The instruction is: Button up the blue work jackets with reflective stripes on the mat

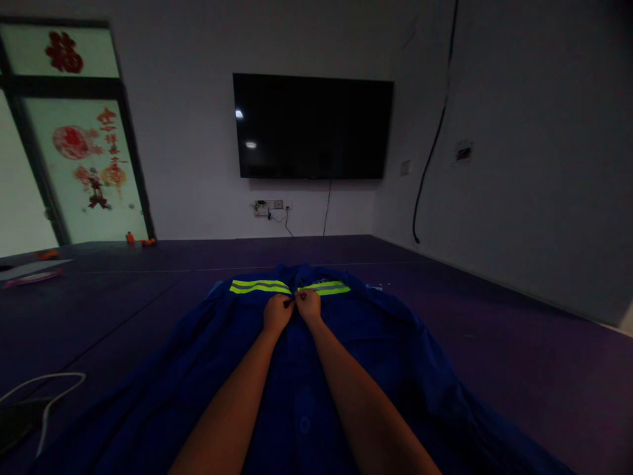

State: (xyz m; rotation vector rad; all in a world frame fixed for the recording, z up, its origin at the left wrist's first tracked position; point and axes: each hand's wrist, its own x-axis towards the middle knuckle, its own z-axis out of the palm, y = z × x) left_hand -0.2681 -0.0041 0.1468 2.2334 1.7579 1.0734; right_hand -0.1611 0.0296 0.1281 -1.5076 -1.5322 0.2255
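Note:
A blue work jacket (386, 343) with yellow-green reflective stripes (260, 286) lies spread on a dark purple surface (519, 316) in front of me. My left hand (277, 313) and my right hand (309, 305) meet at the jacket's front opening, just below the stripes. Both hands have their fingers pinched closed on the fabric edges there. The exact spot they pinch is small and dark. A round button (304, 423) shows lower on the front, between my forearms.
A white cable (47, 396) and a dark object lie at the near left. A flat white-and-pink item (32, 272) rests at the far left. A black screen (313, 125) hangs on the back wall. A glass door with red decorations (86, 158) stands left.

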